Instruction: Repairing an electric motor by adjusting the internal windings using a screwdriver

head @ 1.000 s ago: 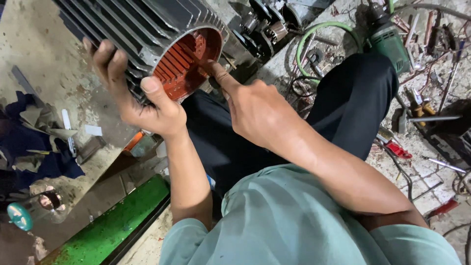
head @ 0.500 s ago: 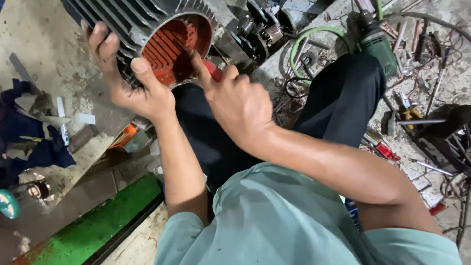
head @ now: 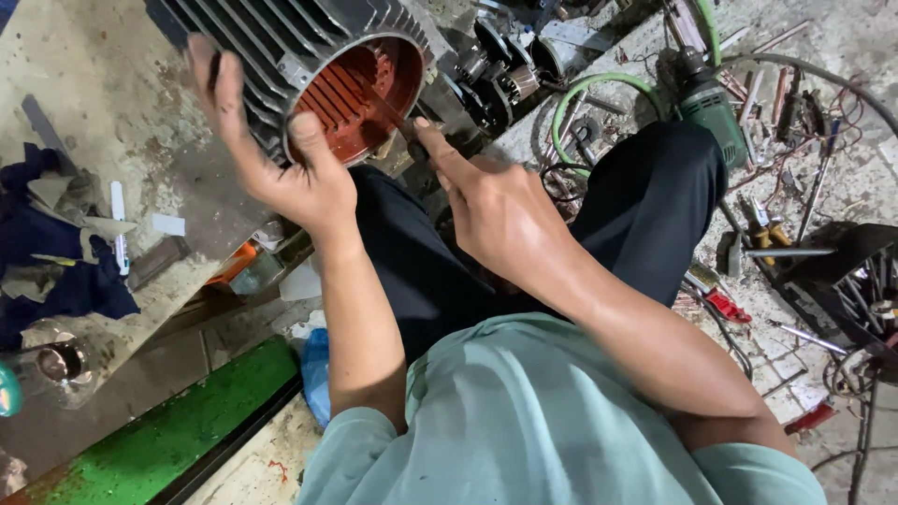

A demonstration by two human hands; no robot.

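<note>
Since a second ago, the right hand (head: pixel 500 210) has drawn its thin tool (head: pixel 385 105) back slightly, tip still inside the red-lined bore of the ribbed motor housing (head: pixel 323 65). Its fingers pinch the tool near the rim. On the housing's near edge the left hand (head: pixel 281 159) has its fingers spread over the fins, thumb hooked on the rim. Right of the knee lies a green drill (head: pixel 706 98).

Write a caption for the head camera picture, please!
Left hand grips a finned motor housing; right hand pokes a thin tool inside.
</note>
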